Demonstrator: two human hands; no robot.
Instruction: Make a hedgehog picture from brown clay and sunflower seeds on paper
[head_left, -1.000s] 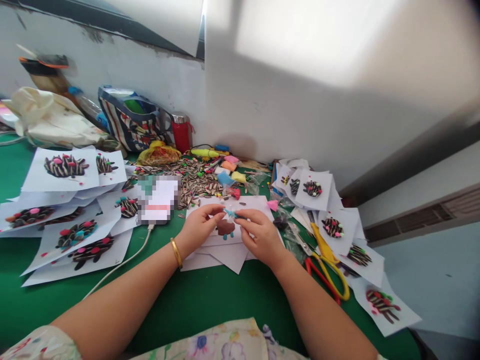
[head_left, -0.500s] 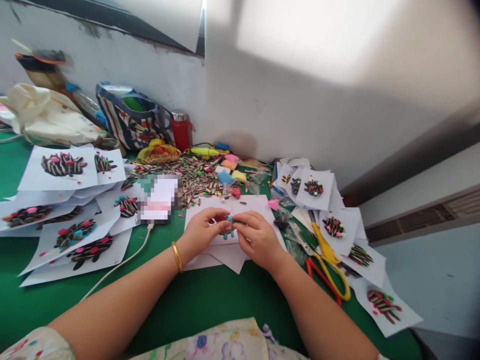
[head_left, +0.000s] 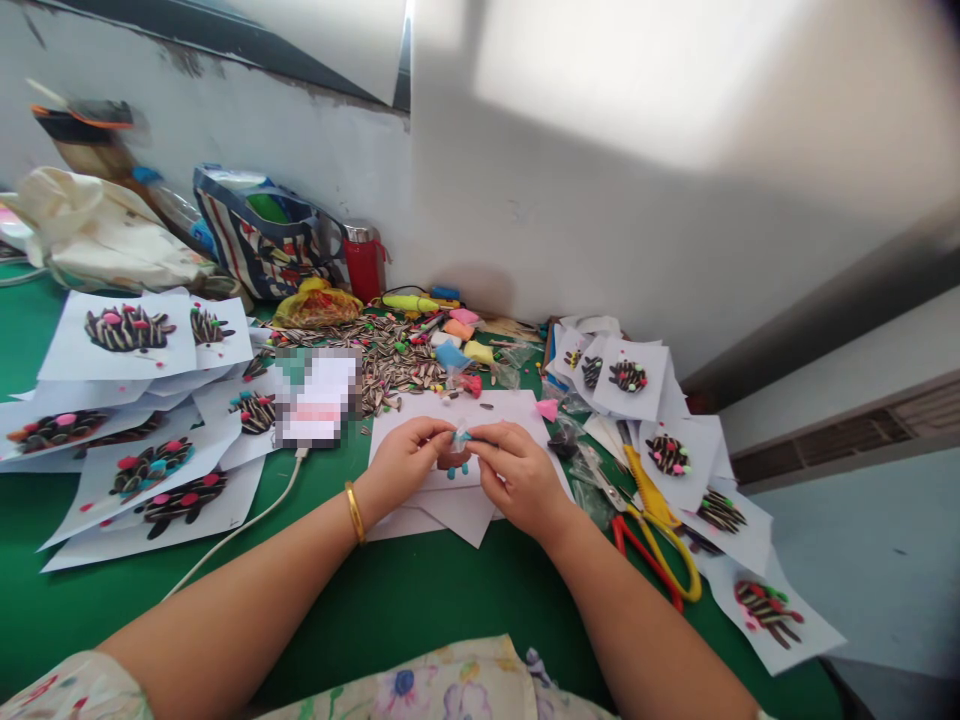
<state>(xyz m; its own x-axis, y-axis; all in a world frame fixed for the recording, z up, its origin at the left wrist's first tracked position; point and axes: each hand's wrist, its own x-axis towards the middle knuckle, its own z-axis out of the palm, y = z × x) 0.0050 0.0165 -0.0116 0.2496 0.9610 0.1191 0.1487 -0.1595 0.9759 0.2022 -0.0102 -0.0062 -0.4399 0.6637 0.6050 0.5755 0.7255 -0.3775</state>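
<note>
My left hand (head_left: pixel 403 462) and my right hand (head_left: pixel 516 472) meet over a white sheet (head_left: pixel 480 412) in the middle of the green table (head_left: pixel 390 600). Both pinch a small blue piece of clay in a clear wrapper (head_left: pixel 459 436) between fingertips. Under it on the sheet lies a brown clay shape with blue bits (head_left: pixel 453 462). A gold bangle (head_left: pixel 353 511) sits on my left wrist.
Sunflower seeds (head_left: pixel 390 362) and coloured clay lumps (head_left: pixel 459 346) lie behind the sheet. Finished seed pictures on paper lie at left (head_left: pixel 127 330) and right (head_left: pixel 667 455). Yellow and red scissors (head_left: pixel 652 530) lie at right. Bags (head_left: pixel 259 235) and a red flask (head_left: pixel 364 262) stand by the wall.
My hands dipped toward the sheet and came apart a little again, still pinching the blue piece. The wrapper now sticks up between my fingertips.
</note>
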